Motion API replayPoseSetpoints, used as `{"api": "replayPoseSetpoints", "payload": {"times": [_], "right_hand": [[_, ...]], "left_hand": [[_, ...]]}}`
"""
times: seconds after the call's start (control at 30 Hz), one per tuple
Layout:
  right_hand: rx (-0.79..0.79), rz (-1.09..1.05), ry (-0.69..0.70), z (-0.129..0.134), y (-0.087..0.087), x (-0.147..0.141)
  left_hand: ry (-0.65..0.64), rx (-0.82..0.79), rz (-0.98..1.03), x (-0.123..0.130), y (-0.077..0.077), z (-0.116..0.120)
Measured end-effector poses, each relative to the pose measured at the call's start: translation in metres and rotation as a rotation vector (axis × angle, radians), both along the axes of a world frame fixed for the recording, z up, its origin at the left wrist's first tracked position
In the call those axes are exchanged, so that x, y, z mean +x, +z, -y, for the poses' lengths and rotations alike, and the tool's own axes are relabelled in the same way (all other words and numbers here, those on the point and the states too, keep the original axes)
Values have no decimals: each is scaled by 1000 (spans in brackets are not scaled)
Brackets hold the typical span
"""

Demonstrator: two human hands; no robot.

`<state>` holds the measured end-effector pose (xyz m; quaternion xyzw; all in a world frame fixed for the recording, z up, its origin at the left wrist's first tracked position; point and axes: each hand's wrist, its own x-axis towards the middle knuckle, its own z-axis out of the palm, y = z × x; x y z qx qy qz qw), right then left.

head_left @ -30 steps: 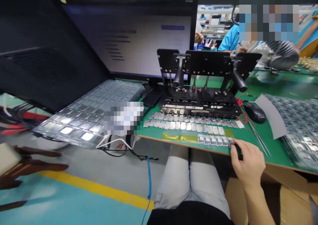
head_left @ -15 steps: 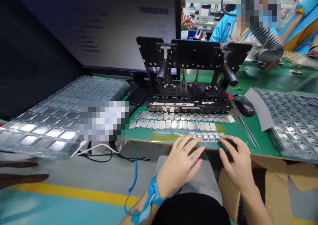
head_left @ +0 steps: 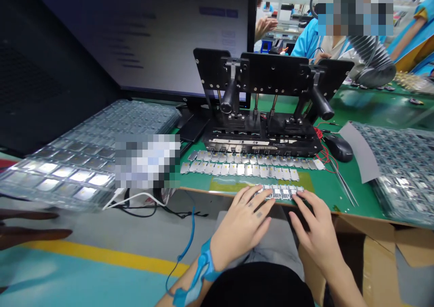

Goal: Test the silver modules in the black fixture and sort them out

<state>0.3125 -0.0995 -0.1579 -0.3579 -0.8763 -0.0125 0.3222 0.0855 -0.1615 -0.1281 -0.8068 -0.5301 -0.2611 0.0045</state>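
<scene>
A short row of small circuit boards [head_left: 280,192] lies near the front edge of the green bench mat, partly on a yellow tape strip [head_left: 224,184]. My left hand [head_left: 244,219] wears a blue wrist strap [head_left: 205,264]; its spread fingertips rest at the row's left end and cover some boards. At the right end my right hand [head_left: 313,221] touches the boards with its fingertips, thumb held apart. Neither hand grips anything. Behind the row lie two longer lines of silvery boards [head_left: 240,169], in front of a black test fixture [head_left: 261,137] whose hinged top is raised.
Stacked clear trays of boards [head_left: 84,158] stand on the left, more trays [head_left: 403,171] on the right. Tweezers [head_left: 344,182], a black mouse [head_left: 339,148] and red wires [head_left: 325,146] lie right of the fixture. A monitor [head_left: 183,40] stands behind; co-workers sit across.
Both hands and the short row of boards have shifted left along the mat. The camera view has turned slightly left, so the bench appears farther right.
</scene>
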Motion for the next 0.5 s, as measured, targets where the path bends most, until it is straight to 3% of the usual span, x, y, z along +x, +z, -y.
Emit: {"api": "replayPoseSetpoints", "payload": {"times": [0.5], "right_hand": [[13,23,46,16,6,-60]], "left_hand": [[79,73,-81,-53,-3,16]]}}
